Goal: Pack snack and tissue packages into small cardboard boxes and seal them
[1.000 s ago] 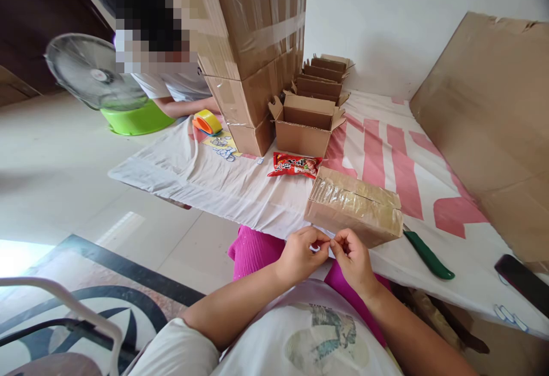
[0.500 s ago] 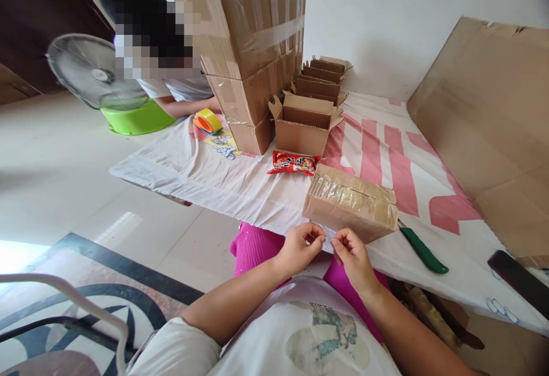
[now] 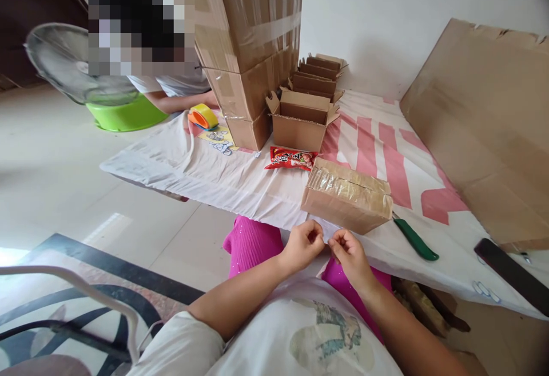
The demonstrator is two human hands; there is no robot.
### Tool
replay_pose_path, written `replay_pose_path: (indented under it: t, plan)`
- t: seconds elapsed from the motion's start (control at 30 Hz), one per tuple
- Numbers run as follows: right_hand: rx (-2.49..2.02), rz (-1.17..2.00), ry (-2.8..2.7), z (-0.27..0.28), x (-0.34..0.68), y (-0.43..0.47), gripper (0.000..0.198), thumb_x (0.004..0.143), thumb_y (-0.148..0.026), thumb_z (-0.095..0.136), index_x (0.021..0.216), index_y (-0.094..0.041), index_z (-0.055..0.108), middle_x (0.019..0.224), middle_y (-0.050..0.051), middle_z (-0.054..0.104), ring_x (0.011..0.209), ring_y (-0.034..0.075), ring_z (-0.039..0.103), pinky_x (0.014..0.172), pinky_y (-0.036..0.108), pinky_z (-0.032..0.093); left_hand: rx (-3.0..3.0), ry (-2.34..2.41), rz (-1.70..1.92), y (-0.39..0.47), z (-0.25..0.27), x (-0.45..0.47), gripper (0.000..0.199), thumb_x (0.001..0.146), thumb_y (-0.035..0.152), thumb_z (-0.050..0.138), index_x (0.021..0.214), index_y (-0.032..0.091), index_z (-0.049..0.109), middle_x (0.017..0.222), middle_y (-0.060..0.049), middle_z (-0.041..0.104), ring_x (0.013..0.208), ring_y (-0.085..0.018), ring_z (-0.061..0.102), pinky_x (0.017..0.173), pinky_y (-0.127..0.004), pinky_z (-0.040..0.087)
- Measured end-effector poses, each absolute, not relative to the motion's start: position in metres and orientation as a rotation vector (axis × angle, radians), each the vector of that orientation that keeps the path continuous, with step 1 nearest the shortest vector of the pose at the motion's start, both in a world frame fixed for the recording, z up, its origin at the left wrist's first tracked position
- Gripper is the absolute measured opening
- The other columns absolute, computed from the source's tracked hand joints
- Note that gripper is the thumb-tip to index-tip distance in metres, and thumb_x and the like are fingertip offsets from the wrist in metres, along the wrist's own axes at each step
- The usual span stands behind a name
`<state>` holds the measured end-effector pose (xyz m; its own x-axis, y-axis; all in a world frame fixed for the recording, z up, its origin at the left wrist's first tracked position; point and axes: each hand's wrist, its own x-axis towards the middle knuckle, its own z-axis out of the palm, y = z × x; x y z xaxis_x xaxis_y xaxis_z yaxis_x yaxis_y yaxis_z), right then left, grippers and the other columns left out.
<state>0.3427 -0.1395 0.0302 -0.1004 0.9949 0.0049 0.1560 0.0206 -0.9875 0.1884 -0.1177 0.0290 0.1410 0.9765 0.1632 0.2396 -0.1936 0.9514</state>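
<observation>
My left hand is closed in a pinch just off the table's near edge, over my lap. Close beside it, my right hand is pinched too, the fingertips of both almost meeting. Whatever lies between the fingers is too small to make out. A taped cardboard box rests on the table right in front of my hands, clear tape shining on its top. Behind it lies a red snack packet. To the box's right is a green-handled knife, its blade mostly hidden by the box.
Stacked taped cartons rise at the back left, beside open cardboard boxes in a row. A tape dispenser sits near another person's arm. A large cardboard sheet leans at right, near a black phone-like object. A fan stands left.
The view has shifted slightly, so the table things appear a little further left and higher. My hands stay pinched close together, with the fingertips slightly nearer each other.
</observation>
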Motion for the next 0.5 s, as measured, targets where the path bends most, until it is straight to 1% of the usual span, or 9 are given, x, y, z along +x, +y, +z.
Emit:
replay_pose_path:
  t: [0.1, 0.2, 0.3, 0.4, 0.5]
  plan:
    - [-1.279, 1.22, -1.328, 0.032, 0.353, -0.148, 0.032, 0.087, -0.051, 0.059, 0.078, -0.022, 0.05, 0.052, -0.009, 0.043, 0.044, 0.009, 0.041, 0.044, 0.022, 0.036, 1.411, 1.207, 1.158, -0.116, 0.02, 0.187, 0.006, 0.076, 0.018, 0.051, 0.071, 0.018, 0.05, 0.06, 0.005, 0.048, 0.056, -0.009, 0.044, 0.054, -0.021, 0.037]
    - [-1.384, 1.018, -1.292, 0.026, 0.379, -0.154, 0.032, 0.086, -0.051, 0.06, 0.081, -0.02, 0.054, 0.058, -0.006, 0.05, 0.052, 0.011, 0.049, 0.051, 0.024, 0.043, 1.438, 1.226, 1.221, -0.111, 0.01, 0.179, 0.007, 0.079, 0.019, 0.049, 0.073, 0.019, 0.05, 0.065, 0.003, 0.051, 0.062, -0.011, 0.047, 0.06, -0.023, 0.04]
    - [-1.499, 0.776, -1.153, 0.013, 0.412, -0.152, 0.034, 0.08, -0.052, 0.066, 0.087, -0.02, 0.057, 0.071, -0.002, 0.057, 0.064, 0.014, 0.056, 0.06, 0.026, 0.048, 1.464, 1.332, 1.405, -0.099, 0.0, 0.169, 0.001, 0.08, 0.019, 0.05, 0.08, 0.019, 0.05, 0.08, 0.0, 0.055, 0.075, -0.013, 0.053, 0.071, -0.027, 0.045]
    - [-1.526, 0.709, -1.015, 0.0, 0.436, -0.14, 0.043, 0.072, -0.051, 0.073, 0.098, -0.021, 0.057, 0.089, 0.003, 0.062, 0.08, 0.018, 0.061, 0.069, 0.03, 0.051, 1.418, 1.447, 1.541, -0.084, -0.008, 0.164, 0.019, 0.078, 0.018, 0.054, 0.098, 0.019, 0.05, 0.101, -0.006, 0.056, 0.095, -0.017, 0.057, 0.081, -0.033, 0.048]
    - [-1.48, 0.805, -1.041, -0.009, 0.445, -0.122, 0.055, 0.066, -0.048, 0.078, 0.109, -0.023, 0.055, 0.107, 0.007, 0.064, 0.097, 0.022, 0.062, 0.08, 0.035, 0.052, 1.477, 1.369, 1.498, -0.077, -0.01, 0.166, 0.043, 0.08, 0.018, 0.054, 0.122, 0.019, 0.044, 0.126, -0.012, 0.053, 0.118, -0.022, 0.053, 0.094, -0.041, 0.048]
